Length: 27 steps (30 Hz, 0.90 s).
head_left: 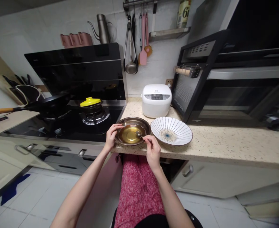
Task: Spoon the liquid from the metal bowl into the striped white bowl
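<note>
A round metal bowl (133,119) stands on the counter with a shallow yellowish liquid (127,134) in it. My left hand (111,135) is closed on the bowl's left rim, thumb and fingers at the edge. Between the thumb and fingers of my right hand (153,148) is the handle of a small metal spoon (139,134). The spoon's head is in the liquid at the bowl's right side. Just right of the bowl lies a wide white plate (179,129) with dark radiating lines and a blue centre.
Behind the plate stands a white rice cooker (157,106). To the left, a yellow-lidded pot (90,102) and a black wok (51,103) sit on the gas stove (101,128). An oven (236,104) rises at the right. Ladle (131,67) and spatulas hang on the wall.
</note>
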{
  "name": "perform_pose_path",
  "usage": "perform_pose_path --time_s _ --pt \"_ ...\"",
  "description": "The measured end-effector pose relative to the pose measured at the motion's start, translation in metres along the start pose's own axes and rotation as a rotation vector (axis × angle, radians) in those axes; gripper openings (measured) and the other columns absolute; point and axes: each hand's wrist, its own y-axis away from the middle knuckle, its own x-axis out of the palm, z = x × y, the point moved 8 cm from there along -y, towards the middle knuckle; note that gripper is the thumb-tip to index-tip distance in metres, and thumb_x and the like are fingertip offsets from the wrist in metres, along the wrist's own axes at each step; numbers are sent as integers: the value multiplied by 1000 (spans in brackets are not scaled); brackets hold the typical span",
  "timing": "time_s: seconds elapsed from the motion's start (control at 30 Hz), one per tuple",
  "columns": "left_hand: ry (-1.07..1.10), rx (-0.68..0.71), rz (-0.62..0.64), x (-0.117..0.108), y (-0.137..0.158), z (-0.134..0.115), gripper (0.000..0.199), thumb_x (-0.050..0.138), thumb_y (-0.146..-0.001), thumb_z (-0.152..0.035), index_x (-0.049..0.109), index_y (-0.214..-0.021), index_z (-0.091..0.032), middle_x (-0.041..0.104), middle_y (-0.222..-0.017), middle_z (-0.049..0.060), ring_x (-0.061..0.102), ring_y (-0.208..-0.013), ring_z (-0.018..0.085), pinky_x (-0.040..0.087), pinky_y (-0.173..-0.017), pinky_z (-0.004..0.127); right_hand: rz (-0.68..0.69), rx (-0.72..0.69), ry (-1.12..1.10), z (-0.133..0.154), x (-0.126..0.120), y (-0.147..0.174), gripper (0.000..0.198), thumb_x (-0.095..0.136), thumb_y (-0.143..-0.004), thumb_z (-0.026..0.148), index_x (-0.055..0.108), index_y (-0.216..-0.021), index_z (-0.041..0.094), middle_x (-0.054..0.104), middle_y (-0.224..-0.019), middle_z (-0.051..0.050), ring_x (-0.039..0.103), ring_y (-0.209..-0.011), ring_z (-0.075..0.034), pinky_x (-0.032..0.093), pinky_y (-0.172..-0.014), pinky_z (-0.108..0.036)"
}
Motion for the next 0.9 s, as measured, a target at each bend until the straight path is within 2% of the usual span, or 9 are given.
perform_pose_path --time_s 0.57,0.9 --pt "20 9 0 3 2 1 38 46 -88 -23 80 -102 -18 71 -119 12 64 -116 30 47 -106 47 -72 46 -71 -9 -4 14 20 50 -104 30 68 -97 21 71 -97 -4 64 -77 -14 53 -74 -29" --pt "32 -9 -13 2 2 -1 37 47 -88 -25 81 -101 -18 72 -117 12 65 -115 30 48 -105 46 -89 36 -44 -2 -13 14 21 49 -104 30 66 -95 20 70 -95 -4 65 -77 -14 55 -75 -30"
